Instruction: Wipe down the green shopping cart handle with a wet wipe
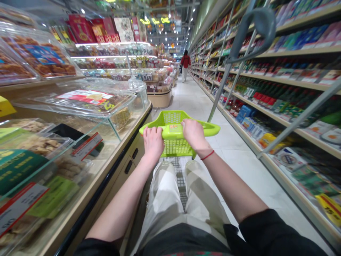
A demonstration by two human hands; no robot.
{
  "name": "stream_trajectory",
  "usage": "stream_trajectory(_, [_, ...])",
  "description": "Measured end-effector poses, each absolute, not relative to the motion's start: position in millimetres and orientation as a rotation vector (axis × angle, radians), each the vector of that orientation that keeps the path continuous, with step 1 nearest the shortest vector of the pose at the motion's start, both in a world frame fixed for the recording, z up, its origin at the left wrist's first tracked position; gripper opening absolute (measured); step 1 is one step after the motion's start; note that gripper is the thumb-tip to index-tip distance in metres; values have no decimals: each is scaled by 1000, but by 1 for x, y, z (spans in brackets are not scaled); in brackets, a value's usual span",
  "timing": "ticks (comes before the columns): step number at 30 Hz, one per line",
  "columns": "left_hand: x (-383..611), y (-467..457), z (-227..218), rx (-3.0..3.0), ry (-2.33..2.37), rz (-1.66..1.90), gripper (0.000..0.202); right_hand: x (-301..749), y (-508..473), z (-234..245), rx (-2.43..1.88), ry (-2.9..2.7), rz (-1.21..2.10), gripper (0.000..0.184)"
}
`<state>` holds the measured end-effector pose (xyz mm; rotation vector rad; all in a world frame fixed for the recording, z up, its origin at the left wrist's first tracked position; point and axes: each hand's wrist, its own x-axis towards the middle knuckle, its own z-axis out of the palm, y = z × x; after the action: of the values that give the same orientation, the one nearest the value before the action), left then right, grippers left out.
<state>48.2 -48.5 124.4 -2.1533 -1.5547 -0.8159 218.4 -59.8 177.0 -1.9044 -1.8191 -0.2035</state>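
Step in hand, as judged: guiding the green trolley (176,150) along the aisle; whether it is rolling or halted, cannot tell. Trolley lies directly ahead of your knees, beside the right-hand edge of the wooden counter (114,183). Your left hand (153,140) is on the left half of the handle (170,135); your right hand (194,132) is just right of the label at mid-bar. Fingers of both: side by side, bent over the bar and closed on it. Tips hidden on the far side; firmness unknown.

Going on down the aisle would call for even pressure from both arms, with a slight bias rightward: the handle's left end is near the counter's black-railed edge, and a knock there looks possible.

Surroundings: a grey pole (222,83) with a looped head rises past the trolley's right side; foot hidden, attachment unclear. Shelving (298,131) runs along the right, packets up to its front edges. Beyond the counter's far corner, 1 display stand (160,100) with a rounded corner narrows the way. Far ahead: 1 person (185,62), red top.
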Motion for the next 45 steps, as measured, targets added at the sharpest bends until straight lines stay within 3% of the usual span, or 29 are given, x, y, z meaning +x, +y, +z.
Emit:
stream_trajectory(4, [48,-51,127,-2168,-1557,-818,28,180,-66,152,-1466,-1959,-317,30])
stream_trajectory(8, [46,-51,127,-2187,-1552,-853,28,194,-66,125,-1288,-1931,-399,38])
stream_trajectory(16, [43,-48,125,-2212,-1542,-893,30,289,-78,95,-1392,-1545,-527,40])
stream_trajectory(26, [41,-51,126,-2200,-1542,-885,27,188,-83,93,-1010,-1843,-524,46])
stream_trajectory(36, [31,-44,122,-2237,-1532,-938,32,291,-84,59,-1252,-1530,-718,53])
stream_trajectory(45, [30,-44,122,-2228,-1539,-960,32,210,-83,70,-1172,-1680,-542,52])
